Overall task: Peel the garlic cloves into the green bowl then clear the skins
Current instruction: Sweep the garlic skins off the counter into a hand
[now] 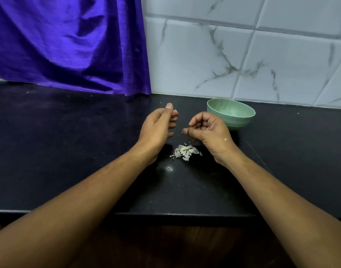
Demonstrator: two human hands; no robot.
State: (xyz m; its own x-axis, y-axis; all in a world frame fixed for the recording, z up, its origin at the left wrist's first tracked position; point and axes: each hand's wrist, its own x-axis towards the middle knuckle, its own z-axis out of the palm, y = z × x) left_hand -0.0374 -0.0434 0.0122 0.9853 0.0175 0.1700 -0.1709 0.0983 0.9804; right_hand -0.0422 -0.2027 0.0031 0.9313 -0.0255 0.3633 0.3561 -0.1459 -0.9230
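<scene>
The left hand (158, 122) and right hand (206, 130) are hovering over the dark worktop (69, 151), fingers curling inward; I cannot tell whether either is pinching anything. The garlic pile (185, 151) of cloves and skins is lying between the wrists, with the green bowl (230, 114) sitting just beyond the right hand.

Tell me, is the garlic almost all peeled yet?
Partly. Done: loose skins lie piled on the counter, so some peeling has happened. In hand: the left hand and right hand hover by the pile, fingers curled; whether they pinch anything is too small to tell. Still to do: a clove seems to sit among the skins, nothing is cleared, and the green bowl hides its bottom.
</scene>
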